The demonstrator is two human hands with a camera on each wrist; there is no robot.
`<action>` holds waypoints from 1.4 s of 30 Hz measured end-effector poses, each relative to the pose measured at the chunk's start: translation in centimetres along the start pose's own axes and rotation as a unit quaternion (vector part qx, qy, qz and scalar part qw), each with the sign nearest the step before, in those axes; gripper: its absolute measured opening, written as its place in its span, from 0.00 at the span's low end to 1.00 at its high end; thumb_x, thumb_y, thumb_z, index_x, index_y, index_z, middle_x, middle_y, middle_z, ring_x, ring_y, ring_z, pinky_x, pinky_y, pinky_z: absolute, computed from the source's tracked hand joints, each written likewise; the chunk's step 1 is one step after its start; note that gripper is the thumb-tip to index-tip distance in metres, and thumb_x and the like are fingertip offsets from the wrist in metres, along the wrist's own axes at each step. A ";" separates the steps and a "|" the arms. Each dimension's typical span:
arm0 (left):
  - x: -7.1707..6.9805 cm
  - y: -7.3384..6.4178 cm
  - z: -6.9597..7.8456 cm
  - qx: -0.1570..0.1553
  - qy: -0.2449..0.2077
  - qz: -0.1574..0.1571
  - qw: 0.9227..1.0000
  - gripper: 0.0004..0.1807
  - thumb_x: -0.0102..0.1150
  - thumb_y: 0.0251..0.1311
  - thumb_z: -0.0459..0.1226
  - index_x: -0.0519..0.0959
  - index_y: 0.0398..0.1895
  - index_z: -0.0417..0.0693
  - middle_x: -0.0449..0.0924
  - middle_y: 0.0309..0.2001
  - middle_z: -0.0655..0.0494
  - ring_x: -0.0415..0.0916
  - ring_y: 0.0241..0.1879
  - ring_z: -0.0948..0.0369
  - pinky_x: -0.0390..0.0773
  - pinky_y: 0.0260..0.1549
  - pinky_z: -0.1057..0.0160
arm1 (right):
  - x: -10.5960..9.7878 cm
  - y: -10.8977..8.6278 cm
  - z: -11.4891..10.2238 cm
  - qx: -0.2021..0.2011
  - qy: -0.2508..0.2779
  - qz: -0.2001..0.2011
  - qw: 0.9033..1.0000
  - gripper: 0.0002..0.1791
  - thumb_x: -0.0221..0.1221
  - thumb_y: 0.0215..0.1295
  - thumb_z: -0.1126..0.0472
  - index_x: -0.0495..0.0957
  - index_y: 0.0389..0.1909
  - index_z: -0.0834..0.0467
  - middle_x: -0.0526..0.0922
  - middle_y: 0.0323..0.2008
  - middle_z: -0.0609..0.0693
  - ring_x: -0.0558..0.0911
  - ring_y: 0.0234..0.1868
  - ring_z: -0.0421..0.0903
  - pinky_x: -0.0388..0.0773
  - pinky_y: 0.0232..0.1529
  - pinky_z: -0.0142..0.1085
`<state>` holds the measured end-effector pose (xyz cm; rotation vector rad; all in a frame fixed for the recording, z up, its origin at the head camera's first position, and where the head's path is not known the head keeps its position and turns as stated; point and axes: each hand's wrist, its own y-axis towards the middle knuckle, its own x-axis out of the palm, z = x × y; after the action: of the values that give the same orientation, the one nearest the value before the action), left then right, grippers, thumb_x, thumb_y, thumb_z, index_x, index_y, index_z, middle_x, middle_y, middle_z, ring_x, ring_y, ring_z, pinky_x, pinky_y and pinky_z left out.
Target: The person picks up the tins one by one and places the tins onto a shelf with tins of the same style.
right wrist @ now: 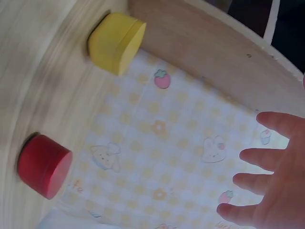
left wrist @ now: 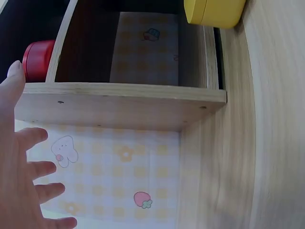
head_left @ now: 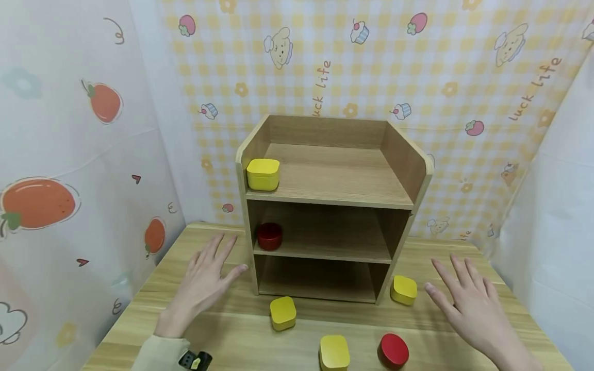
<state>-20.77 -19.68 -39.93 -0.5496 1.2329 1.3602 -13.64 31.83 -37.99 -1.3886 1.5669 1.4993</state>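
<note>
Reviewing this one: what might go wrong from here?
The top-shelf yellow box sits near the front edge, so a jolt might drop it. The left hand, close beside the shelf unit, could supply that jolt. The right hand could brush the yellow box nearest it out of place.

At nine o'clock I see creased cloth (head_left: 69,144); the central shelf (head_left: 325,172) looks like smooth, matt wood, and the red tub (head_left: 393,351) at five o'clock like faintly glossy plastic.
</note>
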 end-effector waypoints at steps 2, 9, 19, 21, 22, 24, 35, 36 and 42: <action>0.2 0.1 0.1 0.000 -0.014 0.007 1.000 0.41 0.46 0.66 0.62 0.54 0.77 0.53 0.46 0.76 0.43 0.44 0.72 0.41 0.45 0.64 0.34 | -0.2 0.0 -0.4 -0.004 -0.003 0.006 1.000 0.34 0.50 0.73 0.46 0.56 0.75 0.55 0.50 0.72 0.69 0.41 0.73 0.70 0.29 0.63 0.69; 1.1 0.3 0.7 -0.001 -0.059 0.039 0.998 0.38 0.51 0.66 0.58 0.58 0.75 0.52 0.54 0.72 0.42 0.54 0.67 0.36 0.53 0.59 0.31 | -0.6 0.0 -2.0 -0.037 -0.004 0.035 0.999 0.36 0.59 0.67 0.45 0.64 0.71 0.56 0.58 0.69 0.68 0.53 0.68 0.72 0.38 0.63 0.70; 2.4 0.8 1.6 0.009 -0.107 0.090 0.990 0.37 0.59 0.63 0.55 0.66 0.69 0.45 0.65 0.65 0.45 0.63 0.64 0.44 0.63 0.56 0.37 | -0.3 0.1 -5.0 -0.081 0.035 0.077 0.993 0.32 0.67 0.59 0.53 0.71 0.64 0.55 0.64 0.67 0.64 0.61 0.65 0.69 0.51 0.58 0.71; 2.6 0.8 1.6 0.005 -0.115 0.091 0.989 0.37 0.59 0.63 0.56 0.67 0.69 0.45 0.66 0.65 0.45 0.64 0.63 0.44 0.64 0.55 0.37 | -0.1 0.1 -5.5 -0.082 0.049 0.078 0.992 0.32 0.68 0.58 0.53 0.72 0.64 0.55 0.64 0.67 0.63 0.61 0.65 0.69 0.54 0.56 0.71; 2.6 0.8 1.7 0.003 -0.117 0.091 0.989 0.36 0.59 0.63 0.56 0.67 0.69 0.46 0.66 0.65 0.45 0.64 0.63 0.44 0.64 0.55 0.37 | 0.0 0.1 -5.7 -0.084 0.056 0.080 0.992 0.32 0.69 0.57 0.54 0.72 0.63 0.55 0.64 0.67 0.63 0.61 0.65 0.69 0.56 0.55 0.70; 2.8 0.8 1.7 -0.002 -0.127 0.092 0.988 0.35 0.58 0.63 0.55 0.67 0.68 0.46 0.66 0.65 0.45 0.66 0.61 0.44 0.66 0.53 0.37 | 0.2 0.2 -6.1 -0.090 0.064 0.087 0.990 0.33 0.70 0.56 0.55 0.73 0.63 0.55 0.65 0.67 0.63 0.63 0.64 0.69 0.59 0.54 0.69; 4.1 1.2 1.7 -0.022 -0.231 0.143 0.962 0.29 0.68 0.58 0.44 0.73 0.61 0.42 0.74 0.56 0.48 0.76 0.48 0.50 0.76 0.39 0.49 | 1.9 0.2 -9.6 -0.029 0.138 0.069 0.988 0.28 0.65 0.63 0.54 0.72 0.64 0.54 0.61 0.69 0.60 0.66 0.63 0.64 0.64 0.50 0.68; 4.3 1.2 1.8 -0.023 -0.238 0.145 0.960 0.30 0.69 0.57 0.43 0.73 0.61 0.42 0.75 0.56 0.48 0.77 0.47 0.50 0.77 0.39 0.49 | 2.0 0.2 -9.9 -0.021 0.148 0.068 0.987 0.28 0.64 0.64 0.53 0.72 0.64 0.54 0.61 0.70 0.60 0.65 0.63 0.64 0.63 0.51 0.69; 5.2 1.4 2.0 -0.039 -0.273 0.150 0.949 0.29 0.71 0.56 0.40 0.73 0.59 0.40 0.77 0.50 0.48 0.78 0.45 0.50 0.78 0.36 0.50 | 3.1 0.0 -11.1 0.011 0.181 0.050 0.982 0.27 0.62 0.67 0.51 0.72 0.64 0.55 0.62 0.69 0.60 0.64 0.65 0.65 0.65 0.52 0.68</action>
<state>-22.55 -15.41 -43.29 -0.0168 0.8267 1.6788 -11.81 20.41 -38.38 -1.6619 1.8904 1.3333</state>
